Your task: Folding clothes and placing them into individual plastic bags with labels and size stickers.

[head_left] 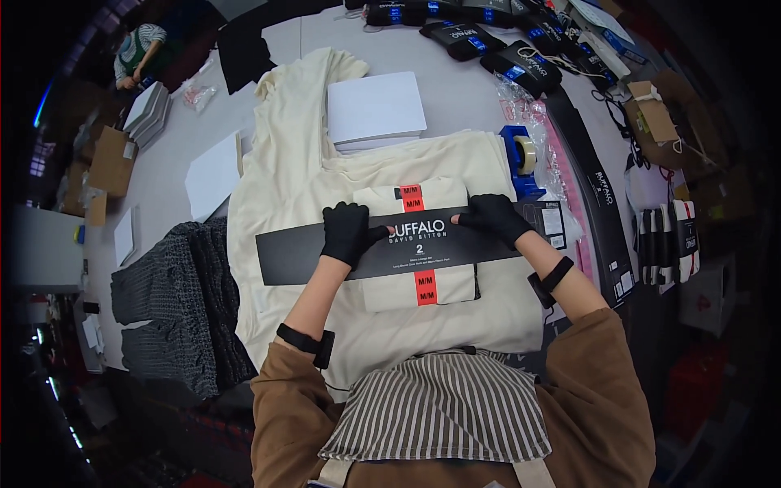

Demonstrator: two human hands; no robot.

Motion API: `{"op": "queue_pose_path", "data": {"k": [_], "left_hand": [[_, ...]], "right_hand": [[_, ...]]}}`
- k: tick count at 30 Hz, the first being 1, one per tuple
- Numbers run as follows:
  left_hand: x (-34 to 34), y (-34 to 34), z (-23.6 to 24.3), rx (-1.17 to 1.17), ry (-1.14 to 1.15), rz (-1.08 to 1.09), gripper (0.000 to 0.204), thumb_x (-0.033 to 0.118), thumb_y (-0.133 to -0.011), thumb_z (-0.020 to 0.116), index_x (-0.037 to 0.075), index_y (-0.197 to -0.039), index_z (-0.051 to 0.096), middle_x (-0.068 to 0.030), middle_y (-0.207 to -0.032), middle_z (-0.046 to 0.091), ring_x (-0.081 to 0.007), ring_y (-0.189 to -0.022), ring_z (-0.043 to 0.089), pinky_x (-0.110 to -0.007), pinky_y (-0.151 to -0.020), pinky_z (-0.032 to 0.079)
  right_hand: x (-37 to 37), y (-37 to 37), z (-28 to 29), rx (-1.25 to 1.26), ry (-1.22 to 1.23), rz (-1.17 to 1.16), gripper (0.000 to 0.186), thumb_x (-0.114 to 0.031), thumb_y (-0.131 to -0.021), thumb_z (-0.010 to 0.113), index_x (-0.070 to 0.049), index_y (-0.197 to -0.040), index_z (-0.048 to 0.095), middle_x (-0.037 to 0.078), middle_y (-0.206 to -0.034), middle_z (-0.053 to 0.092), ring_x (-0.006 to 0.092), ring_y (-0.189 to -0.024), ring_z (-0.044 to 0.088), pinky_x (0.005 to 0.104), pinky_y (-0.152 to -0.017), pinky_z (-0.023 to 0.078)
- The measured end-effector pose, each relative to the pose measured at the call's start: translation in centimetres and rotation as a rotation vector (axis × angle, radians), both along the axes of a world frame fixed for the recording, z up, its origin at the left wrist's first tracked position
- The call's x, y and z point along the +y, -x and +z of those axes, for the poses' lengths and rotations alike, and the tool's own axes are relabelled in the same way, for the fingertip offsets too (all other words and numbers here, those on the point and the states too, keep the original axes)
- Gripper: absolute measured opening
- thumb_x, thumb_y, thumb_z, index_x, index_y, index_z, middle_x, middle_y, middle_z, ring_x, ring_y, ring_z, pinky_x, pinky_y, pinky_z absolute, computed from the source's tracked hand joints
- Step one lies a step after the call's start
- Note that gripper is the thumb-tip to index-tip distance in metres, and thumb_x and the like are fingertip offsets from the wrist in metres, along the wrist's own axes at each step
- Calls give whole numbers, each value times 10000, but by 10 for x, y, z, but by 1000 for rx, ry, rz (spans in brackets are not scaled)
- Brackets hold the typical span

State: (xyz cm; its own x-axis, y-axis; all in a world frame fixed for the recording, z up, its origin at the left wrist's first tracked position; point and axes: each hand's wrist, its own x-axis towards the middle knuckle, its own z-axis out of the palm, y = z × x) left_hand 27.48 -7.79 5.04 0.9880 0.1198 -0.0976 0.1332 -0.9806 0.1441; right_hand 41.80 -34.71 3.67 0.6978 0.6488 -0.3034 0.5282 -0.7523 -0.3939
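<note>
Left hand: gloved in black, the left hand point(348, 232) closes on the black band point(297, 250) at about 9 o'clock of the folded garment, thumb on the band's face, fingers bent over its upper edge.
Right hand: the right hand point(490, 220), gloved alike, grips the band toward 2 o'clock, thumb near the upper edge (its fingertips are hard to make out).
Black band: lies straight across the garment, one end reaching well out toward 9 o'clock.
Folded garment: the cream folded garment point(390, 297) sits under the band, red stickers point(425, 288) showing at 12 and 6 o'clock, on top of larger cream cloth point(281, 179).
Tape dispenser: the blue tape dispenser point(513, 154) stands at 2 o'clock.
Paper stack: a white paper stack point(376, 106) rests between 11 and 12 o'clock.
Grey knitwear: dark grey knitwear point(179, 301) lies between 8 and 9 o'clock.
</note>
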Motion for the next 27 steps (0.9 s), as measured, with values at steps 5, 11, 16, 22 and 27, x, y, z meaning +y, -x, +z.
{"op": "queue_pose_path", "data": {"k": [5, 11, 16, 22, 27], "left_hand": [[23, 11, -32, 366, 95, 241, 706, 731, -705, 501, 48, -756, 672, -157, -785, 663, -312, -788, 642, -409, -720, 442], [33, 15, -58, 345, 468, 203, 725, 703, -737, 495, 29, -946, 660, -195, -921, 656, -347, -829, 624, -420, -835, 437], [18, 28, -23, 108, 860, 253, 624, 435, -764, 671, -10, -1175, 522, -151, -1151, 574, -235, -1068, 547, -324, -891, 439], [20, 65, 32, -439, 1117, 85, 461, 289, -750, 690, 9, -1090, 552, -138, -1174, 565, -321, -1163, 449, -425, -1064, 239], [14, 116, 0, -638, 222, -104, 351, 115, -728, 655, 63, -1060, 555, -115, -1273, 497, -303, -1220, 408, -501, -1074, 185]], "right_hand": [[6, -22, -22, 189, 64, 64, 689, -640, -689, 618, 16, -892, 668, 229, -808, 645, 340, -794, 632, 385, -709, 471], [12, -28, -17, 493, 5, 1, 662, -542, -675, 685, 23, -1016, 635, 202, -942, 651, 284, -890, 627, 346, -799, 461], [-16, -10, 4, 650, -419, -97, 643, -401, -668, 740, 9, -1137, 581, 168, -1049, 640, 267, -976, 605, 317, -843, 451], [-27, 44, 110, -152, -499, 139, 587, -262, -726, 692, -35, -1227, 489, 129, -1150, 574, 269, -1080, 522, 349, -905, 402], [-31, 115, 54, -423, -634, 121, 595, -168, -730, 664, -73, -1269, 433, 121, -1269, 508, 263, -1203, 456, 531, -1084, 126]]}}
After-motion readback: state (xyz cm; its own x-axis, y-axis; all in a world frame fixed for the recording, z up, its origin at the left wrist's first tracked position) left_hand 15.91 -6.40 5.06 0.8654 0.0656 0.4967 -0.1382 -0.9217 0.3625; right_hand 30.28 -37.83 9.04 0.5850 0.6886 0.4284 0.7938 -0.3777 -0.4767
